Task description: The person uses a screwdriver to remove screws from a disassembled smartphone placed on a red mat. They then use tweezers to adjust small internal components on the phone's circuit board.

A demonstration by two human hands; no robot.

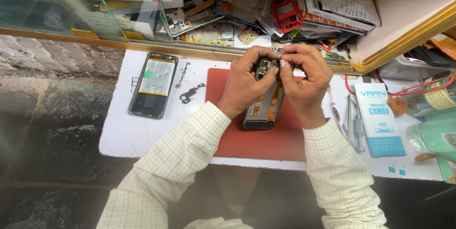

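Near the frame's centre, the left hand (244, 84) and right hand (304, 74) each keep a grip clamped on the upper end of one opened phone (264, 108), its lower end resting on one red mat (256, 141) on the white desk (123, 134); tilted so, it could probably slip or a ribbon tear under a hard pinch. Left of centre lie one second opened phone (153, 84), one small bracket (191, 93), and farther up, one red phone frame (286, 8) could be knocked loose.
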